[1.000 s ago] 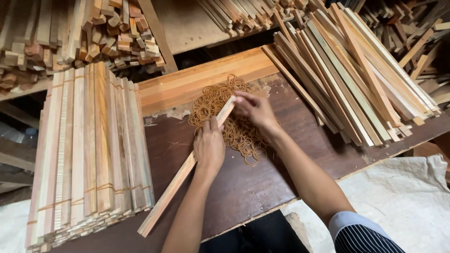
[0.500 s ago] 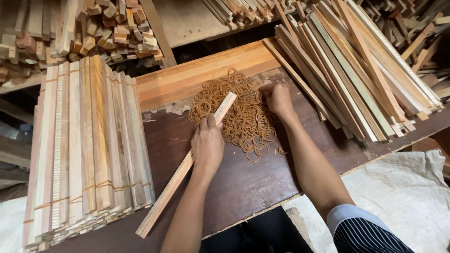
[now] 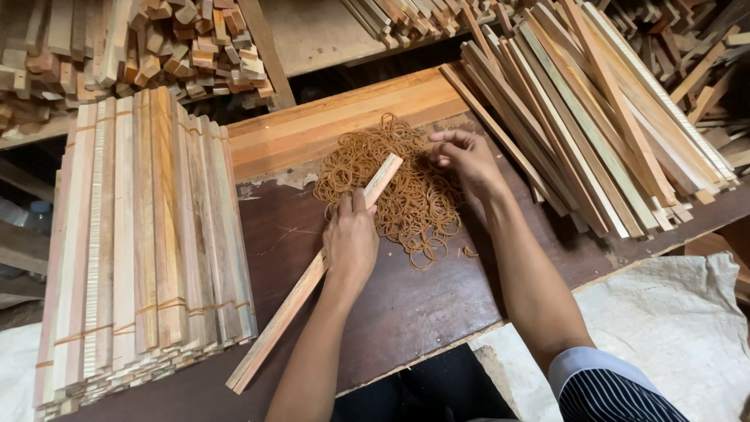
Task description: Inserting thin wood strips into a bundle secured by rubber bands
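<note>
My left hand (image 3: 351, 238) closed around wooden slat (image 3: 312, 277) on tabletop (image 3: 406, 312); my right hand (image 3: 466, 156) fingers pinching rubber bands (image 3: 406, 195) from pile.

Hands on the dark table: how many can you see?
2. The left hand grips a bundle of wood strips; the right hand picks at the pile of rubber bands. No other person's hand shows.
</note>
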